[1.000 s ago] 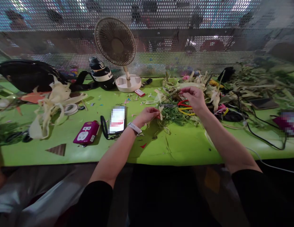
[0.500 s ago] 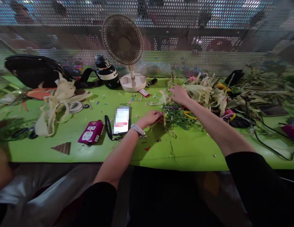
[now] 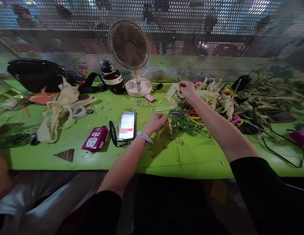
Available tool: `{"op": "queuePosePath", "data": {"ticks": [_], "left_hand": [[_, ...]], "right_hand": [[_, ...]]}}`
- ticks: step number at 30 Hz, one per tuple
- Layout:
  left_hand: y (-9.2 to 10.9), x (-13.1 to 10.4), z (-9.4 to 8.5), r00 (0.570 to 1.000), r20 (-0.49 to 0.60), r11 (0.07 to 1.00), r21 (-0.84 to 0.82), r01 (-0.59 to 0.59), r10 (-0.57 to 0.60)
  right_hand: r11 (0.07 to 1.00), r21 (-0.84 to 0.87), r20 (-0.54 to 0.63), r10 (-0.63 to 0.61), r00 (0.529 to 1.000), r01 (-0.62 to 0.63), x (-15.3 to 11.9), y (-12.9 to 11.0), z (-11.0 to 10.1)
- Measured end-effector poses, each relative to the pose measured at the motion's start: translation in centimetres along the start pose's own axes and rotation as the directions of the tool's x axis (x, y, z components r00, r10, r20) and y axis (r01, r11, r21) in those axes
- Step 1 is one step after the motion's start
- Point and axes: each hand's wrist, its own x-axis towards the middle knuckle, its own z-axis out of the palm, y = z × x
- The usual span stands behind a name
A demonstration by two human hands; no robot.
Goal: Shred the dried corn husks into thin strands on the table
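Observation:
My right hand (image 3: 187,91) is closed on a pale dried husk strip (image 3: 171,92), lifted at the left end of the husk pile (image 3: 208,96). Near the table's middle, my left hand (image 3: 157,122) is closed at the left edge of a bundle of thin green stems (image 3: 187,123); its fingertips pinch some thin, dry strands too small to make out well. Pliers with red handles (image 3: 193,112) lie on the stems, between my two hands. A yellow-handled tool (image 3: 197,121) lies just below them.
A phone (image 3: 126,126), a purple power bank (image 3: 95,138) and a white fan (image 3: 138,87) stand or lie left of my hands. Behind are a black bottle (image 3: 112,78) and a black bag (image 3: 40,75). Another person's arm (image 3: 2,176) shows at the left edge.
My right hand has closed on a husk strip and raised it slightly. The red handles of the pliers have come into view. My left hand has hardly moved.

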Motion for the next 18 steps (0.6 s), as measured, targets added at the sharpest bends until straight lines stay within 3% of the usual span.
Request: {"op": "queuePosePath", "data": {"ticks": [4,7,10,14,18], "left_hand": [[1.3,0.2,-0.2,0.970,-0.214,0.991,-0.033,-0.126,0.117],[2.1,0.3,-0.5,0.951,-0.298,0.968,-0.207,-0.143,0.077],[2.6,0.1,-0.5,0.977,-0.212,0.940,-0.335,-0.065,-0.008],[2.7,-0.4,0.2,0.999,-0.036,0.937,-0.349,0.015,-0.029],[2.4,-0.6,0.9,0.995,0.088,0.920,-0.383,0.085,-0.055]], "right_hand": [[0.889,0.380,0.222,0.182,0.958,-0.257,-2.2,-1.7,-1.1],[0.844,0.398,0.354,0.220,0.909,-0.360,-4.7,-2.5,-1.9],[0.819,0.389,0.420,0.250,0.873,-0.422,-6.9,-2.9,-2.1],[0.806,0.383,0.517,0.217,0.828,-0.450,-8.8,-2.8,-1.4],[0.775,0.420,0.426,0.291,0.857,-0.472,-9.7,-2.4,-1.2]]}}
